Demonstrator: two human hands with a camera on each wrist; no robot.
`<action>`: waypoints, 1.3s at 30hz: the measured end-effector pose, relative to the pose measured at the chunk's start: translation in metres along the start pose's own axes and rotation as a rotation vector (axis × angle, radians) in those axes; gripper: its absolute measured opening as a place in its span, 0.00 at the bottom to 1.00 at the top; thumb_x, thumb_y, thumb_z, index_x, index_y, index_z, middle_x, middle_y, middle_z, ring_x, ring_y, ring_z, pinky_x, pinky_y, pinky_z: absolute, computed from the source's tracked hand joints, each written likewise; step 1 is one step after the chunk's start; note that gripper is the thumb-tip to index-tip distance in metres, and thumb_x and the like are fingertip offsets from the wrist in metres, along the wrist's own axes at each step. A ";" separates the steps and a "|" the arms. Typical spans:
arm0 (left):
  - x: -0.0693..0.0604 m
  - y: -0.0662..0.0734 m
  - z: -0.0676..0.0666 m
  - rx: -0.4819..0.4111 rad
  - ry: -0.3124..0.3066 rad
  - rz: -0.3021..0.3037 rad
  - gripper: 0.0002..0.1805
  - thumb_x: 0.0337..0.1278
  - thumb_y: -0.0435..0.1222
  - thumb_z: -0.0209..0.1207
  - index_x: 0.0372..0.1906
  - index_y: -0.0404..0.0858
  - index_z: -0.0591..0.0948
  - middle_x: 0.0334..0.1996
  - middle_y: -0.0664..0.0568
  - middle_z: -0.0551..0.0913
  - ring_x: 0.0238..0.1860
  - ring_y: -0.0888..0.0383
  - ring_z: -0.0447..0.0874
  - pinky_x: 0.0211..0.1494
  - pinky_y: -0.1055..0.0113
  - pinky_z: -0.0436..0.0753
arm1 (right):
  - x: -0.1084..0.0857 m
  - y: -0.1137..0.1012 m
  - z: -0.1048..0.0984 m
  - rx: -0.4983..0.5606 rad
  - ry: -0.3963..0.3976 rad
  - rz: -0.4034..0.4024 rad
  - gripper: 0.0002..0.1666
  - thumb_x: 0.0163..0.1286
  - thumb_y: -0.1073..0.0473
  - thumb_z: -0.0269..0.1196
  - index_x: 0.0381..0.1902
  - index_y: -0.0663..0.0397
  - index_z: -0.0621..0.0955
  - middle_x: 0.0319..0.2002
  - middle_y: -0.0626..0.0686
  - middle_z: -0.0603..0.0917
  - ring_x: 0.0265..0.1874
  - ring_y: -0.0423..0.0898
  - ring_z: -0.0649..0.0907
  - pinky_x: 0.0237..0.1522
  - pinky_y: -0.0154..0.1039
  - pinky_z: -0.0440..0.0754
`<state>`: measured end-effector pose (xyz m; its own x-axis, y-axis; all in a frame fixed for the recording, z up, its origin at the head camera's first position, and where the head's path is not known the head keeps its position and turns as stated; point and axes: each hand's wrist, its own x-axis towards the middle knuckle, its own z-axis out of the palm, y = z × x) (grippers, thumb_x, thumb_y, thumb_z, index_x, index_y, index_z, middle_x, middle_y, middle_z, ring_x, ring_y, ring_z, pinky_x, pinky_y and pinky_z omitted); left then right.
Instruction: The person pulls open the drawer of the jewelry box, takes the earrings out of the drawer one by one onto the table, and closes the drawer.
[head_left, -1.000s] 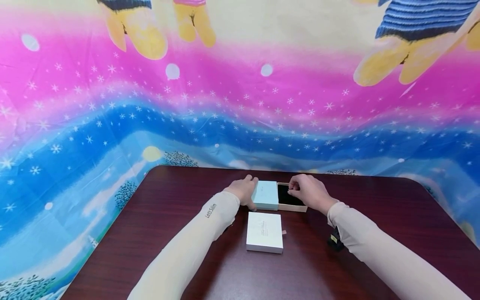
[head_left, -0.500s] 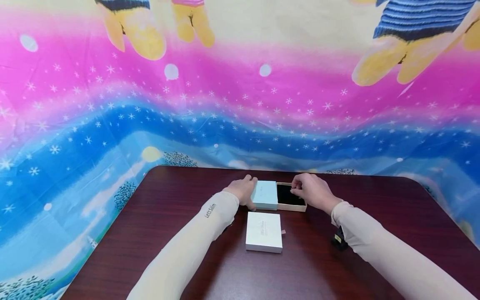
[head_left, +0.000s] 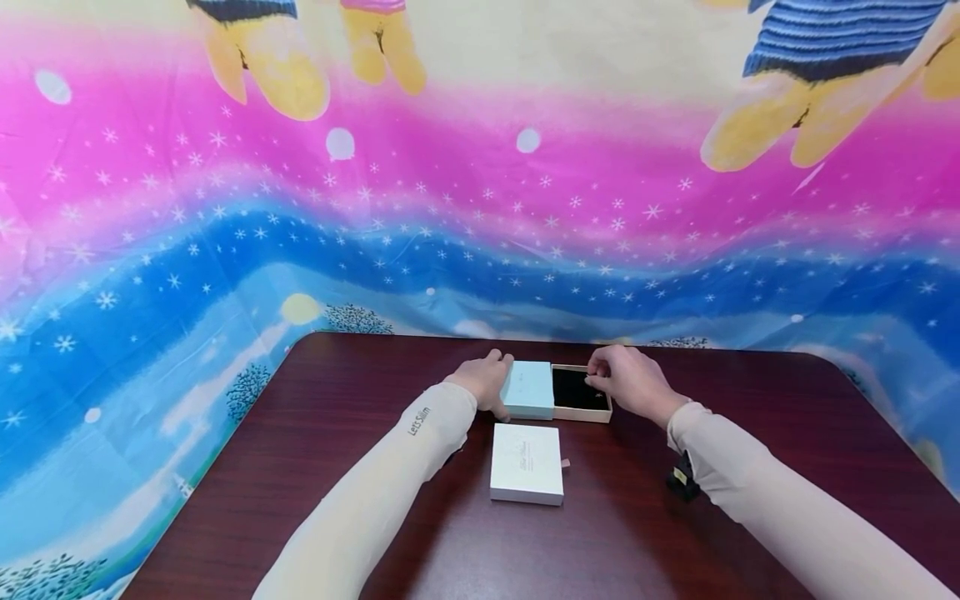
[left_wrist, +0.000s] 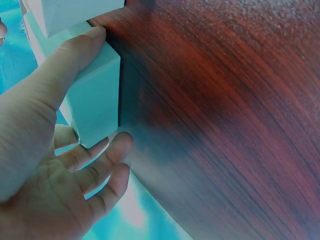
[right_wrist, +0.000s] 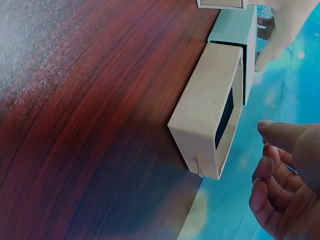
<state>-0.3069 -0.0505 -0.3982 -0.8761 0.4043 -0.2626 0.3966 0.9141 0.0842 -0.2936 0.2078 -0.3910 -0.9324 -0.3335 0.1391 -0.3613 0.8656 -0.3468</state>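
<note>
A pale blue drawer-style gift box (head_left: 531, 388) lies near the table's far edge, with its cream drawer (head_left: 582, 417) pulled out to the right. Black padding (head_left: 572, 390) lines the drawer. My left hand (head_left: 482, 383) grips the box's left end, thumb (left_wrist: 82, 50) on the near side and fingers around the far side. Above the drawer, my right hand (head_left: 633, 382) has thumb and forefinger pinched together. A very fine strand (right_wrist: 255, 130) shows at the fingertips in the right wrist view, too small to identify. A tiny glint (head_left: 598, 395) shows just below those fingers against the black padding.
In front of the blue box lies a white box (head_left: 527, 463) with a small pink ribbon tab (head_left: 566, 463) on its right side. Both stand on a dark red-brown table (head_left: 360, 400). A printed cloth backdrop (head_left: 480, 208) hangs right behind the far edge.
My right hand has risen slightly and shifted a little right, uncovering more black padding and the tiny glint. The left hand and both boxes stay put; the view drifts slightly.
</note>
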 end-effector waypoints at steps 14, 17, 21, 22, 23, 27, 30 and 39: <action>0.001 -0.001 0.001 -0.001 0.014 0.007 0.58 0.51 0.53 0.73 0.81 0.41 0.54 0.79 0.45 0.58 0.64 0.50 0.78 0.64 0.59 0.79 | -0.001 0.007 -0.002 0.003 0.035 0.004 0.04 0.66 0.58 0.70 0.33 0.51 0.85 0.28 0.47 0.86 0.24 0.39 0.79 0.28 0.39 0.75; 0.001 -0.001 0.001 -0.001 0.015 0.006 0.58 0.51 0.54 0.74 0.81 0.41 0.54 0.78 0.45 0.59 0.63 0.50 0.78 0.64 0.59 0.79 | -0.001 0.009 -0.003 0.005 0.041 0.000 0.04 0.66 0.58 0.70 0.33 0.51 0.85 0.27 0.46 0.85 0.22 0.38 0.79 0.28 0.39 0.75; 0.002 -0.002 0.001 -0.004 0.012 0.004 0.58 0.51 0.54 0.74 0.81 0.41 0.53 0.78 0.45 0.58 0.64 0.49 0.78 0.64 0.58 0.79 | -0.001 0.010 -0.005 0.006 0.036 0.005 0.04 0.66 0.58 0.69 0.33 0.52 0.84 0.26 0.46 0.85 0.22 0.38 0.79 0.27 0.39 0.74; 0.002 -0.002 0.001 -0.004 0.011 0.003 0.59 0.51 0.53 0.74 0.81 0.41 0.53 0.79 0.45 0.58 0.64 0.49 0.78 0.64 0.58 0.79 | -0.001 0.011 -0.005 0.004 0.036 0.007 0.04 0.66 0.58 0.69 0.33 0.52 0.84 0.27 0.46 0.85 0.22 0.38 0.79 0.27 0.39 0.73; 0.002 -0.002 0.001 -0.004 0.010 0.002 0.59 0.51 0.53 0.74 0.81 0.41 0.53 0.79 0.45 0.57 0.64 0.50 0.78 0.64 0.59 0.79 | -0.001 0.011 -0.005 0.001 0.037 0.011 0.04 0.66 0.58 0.69 0.33 0.51 0.84 0.27 0.46 0.85 0.22 0.38 0.79 0.27 0.39 0.73; 0.002 -0.002 0.001 0.000 0.010 0.000 0.59 0.50 0.54 0.74 0.81 0.41 0.53 0.78 0.45 0.58 0.63 0.50 0.78 0.63 0.59 0.80 | -0.001 0.012 -0.006 -0.009 0.041 0.022 0.04 0.66 0.58 0.69 0.33 0.50 0.85 0.28 0.47 0.85 0.25 0.40 0.79 0.28 0.39 0.73; 0.002 -0.002 0.001 -0.004 0.013 0.001 0.59 0.50 0.54 0.74 0.81 0.41 0.54 0.78 0.45 0.59 0.62 0.50 0.79 0.62 0.59 0.80 | -0.002 0.014 -0.006 -0.013 0.044 0.026 0.04 0.66 0.58 0.69 0.32 0.50 0.85 0.28 0.47 0.84 0.26 0.41 0.79 0.28 0.40 0.74; 0.001 -0.001 0.001 -0.005 0.017 0.002 0.58 0.50 0.53 0.74 0.80 0.41 0.55 0.77 0.45 0.60 0.59 0.51 0.80 0.61 0.59 0.81 | -0.003 0.023 -0.010 -0.011 0.055 0.031 0.04 0.66 0.58 0.69 0.32 0.50 0.84 0.29 0.48 0.85 0.29 0.43 0.80 0.29 0.40 0.74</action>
<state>-0.3078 -0.0516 -0.3997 -0.8797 0.4067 -0.2464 0.3973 0.9133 0.0892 -0.2993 0.2327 -0.3904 -0.9413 -0.2861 0.1790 -0.3322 0.8791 -0.3419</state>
